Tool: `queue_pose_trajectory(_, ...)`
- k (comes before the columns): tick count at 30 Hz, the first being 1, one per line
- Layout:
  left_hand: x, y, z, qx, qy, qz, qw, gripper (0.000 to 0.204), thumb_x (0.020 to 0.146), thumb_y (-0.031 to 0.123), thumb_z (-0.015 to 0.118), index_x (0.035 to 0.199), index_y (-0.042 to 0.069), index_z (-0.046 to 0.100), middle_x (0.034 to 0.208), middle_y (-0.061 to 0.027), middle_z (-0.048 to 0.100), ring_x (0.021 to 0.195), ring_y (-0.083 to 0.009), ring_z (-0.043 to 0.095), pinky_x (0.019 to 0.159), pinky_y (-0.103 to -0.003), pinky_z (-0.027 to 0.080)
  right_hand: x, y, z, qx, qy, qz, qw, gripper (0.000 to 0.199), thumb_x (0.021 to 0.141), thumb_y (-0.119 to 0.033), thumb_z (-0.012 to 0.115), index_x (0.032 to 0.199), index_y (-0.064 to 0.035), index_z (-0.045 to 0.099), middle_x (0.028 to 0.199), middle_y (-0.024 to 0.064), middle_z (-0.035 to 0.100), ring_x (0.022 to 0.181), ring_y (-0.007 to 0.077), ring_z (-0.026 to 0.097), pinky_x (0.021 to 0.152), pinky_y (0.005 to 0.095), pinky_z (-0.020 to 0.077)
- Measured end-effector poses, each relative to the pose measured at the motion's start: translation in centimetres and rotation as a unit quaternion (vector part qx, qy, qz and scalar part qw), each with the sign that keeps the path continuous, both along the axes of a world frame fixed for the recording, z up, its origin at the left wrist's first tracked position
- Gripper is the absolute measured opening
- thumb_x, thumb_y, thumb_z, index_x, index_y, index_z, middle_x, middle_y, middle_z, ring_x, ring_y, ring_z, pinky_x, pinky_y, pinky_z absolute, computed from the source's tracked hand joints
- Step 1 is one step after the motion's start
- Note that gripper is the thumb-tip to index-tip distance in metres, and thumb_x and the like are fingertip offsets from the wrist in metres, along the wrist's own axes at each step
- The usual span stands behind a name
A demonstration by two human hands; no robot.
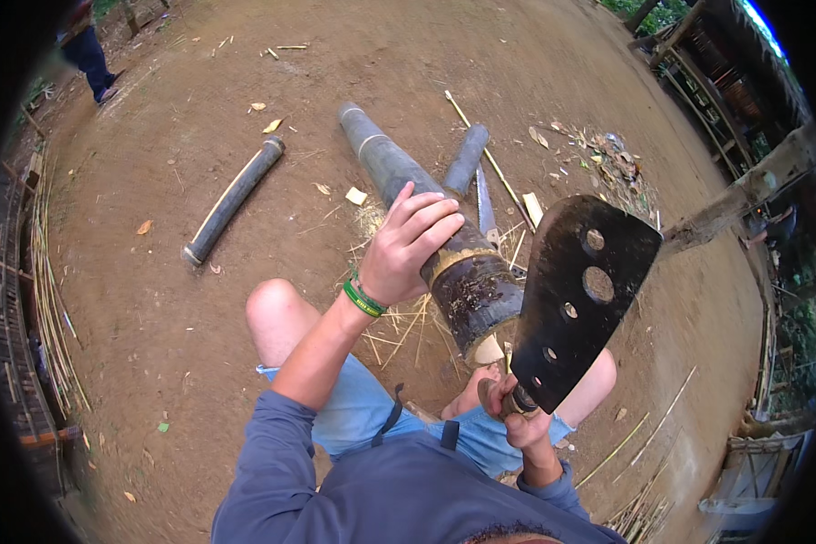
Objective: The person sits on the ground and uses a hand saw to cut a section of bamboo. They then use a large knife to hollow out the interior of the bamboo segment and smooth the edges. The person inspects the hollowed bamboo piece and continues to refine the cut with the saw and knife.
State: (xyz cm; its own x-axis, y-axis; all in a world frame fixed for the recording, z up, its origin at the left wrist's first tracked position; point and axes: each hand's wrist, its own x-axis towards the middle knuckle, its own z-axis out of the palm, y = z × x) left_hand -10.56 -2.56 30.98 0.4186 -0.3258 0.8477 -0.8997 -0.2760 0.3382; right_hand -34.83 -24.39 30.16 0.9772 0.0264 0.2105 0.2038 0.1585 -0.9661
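Note:
A thick dark bamboo section (401, 166) slants from the far middle down toward my lap. My left hand (406, 243), with green bands at the wrist, is wrapped over its upper side. A pale cut ring circles the bamboo just beyond my fingers, and its near end (477, 295) is darker and rough. In my right hand (515, 419) is the handle of a broad black cleaver (589, 295) with several holes in the blade. The blade stands raised to the right of the bamboo's near end, apart from my left hand.
A hand saw (486, 207) lies beyond the bamboo, beside a shorter bamboo piece (467, 159) and a thin stick (508, 181). Another bamboo length (234, 201) rests on the dirt at left. Shavings and leaves are scattered about. Far left, a person (89, 59) stands.

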Motion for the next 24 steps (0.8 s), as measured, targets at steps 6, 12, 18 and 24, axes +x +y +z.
queue_pose_trajectory(6, 0.1, 0.2, -0.2, -0.007, -0.006, -0.006, 1.0, 0.062, 0.077, 0.023, 0.087, 0.131, 0.009, 0.062, 0.134, -0.0121, 0.066, 0.127, -0.0366, 0.062, 0.12, -0.06, 0.038, 0.3, 1.1, 0.6, 0.078, 0.014, 0.022, 0.997, 0.046, 0.091, -0.027, 0.081, 0.108, 0.0061, 0.055, 0.095, 0.0133, 0.055, 0.076, 0.0186, 0.059, 0.066, 0.0416, 0.0575)
queue_pose_trajectory(12, 1.3, 0.2, 1.9, 0.011, 0.008, -0.019, 1.0, 0.066, 0.073, 0.023, 0.089, 0.131, 0.007, 0.062, 0.131, -0.0129, 0.067, 0.126, -0.0363, 0.062, 0.118, -0.059, 0.04, 1.3, 0.8, 1.4, 0.008, 0.014, -0.023, 1.0, 0.042, 0.093, -0.03, 0.079, 0.102, 0.0052, 0.058, 0.084, 0.0106, 0.062, 0.071, 0.0167, 0.063, 0.065, 0.0352, 0.0558)
queue_pose_trajectory(18, 4.0, -0.6, 6.0, -0.032, -0.018, -0.016, 0.999, 0.071, 0.067, 0.02, 0.09, 0.13, 0.005, 0.061, 0.126, -0.0152, 0.067, 0.12, -0.0376, 0.063, 0.111, -0.053, 0.045, 3.8, 0.2, 8.0, -0.099, -0.047, -0.096, 0.989, 0.067, 0.09, -0.058, 0.078, 0.116, -0.002, 0.053, 0.075, 0.0057, 0.054, 0.066, 0.0175, 0.053, 0.057, 0.0334, 0.042)
queue_pose_trajectory(24, 4.8, -0.4, 7.5, -0.029, -0.014, 0.009, 0.999, 0.074, 0.067, 0.013, 0.093, 0.132, 0.002, 0.059, 0.128, -0.0179, 0.066, 0.121, -0.0362, 0.063, 0.107, -0.044, 0.05, 4.9, 1.7, 10.3, -0.047, -0.169, -0.1, 0.979, 0.043, 0.093, -0.038, 0.075, 0.108, -0.0027, 0.055, 0.072, 0.0043, 0.056, 0.062, 0.0146, 0.052, 0.054, 0.0309, 0.0404)
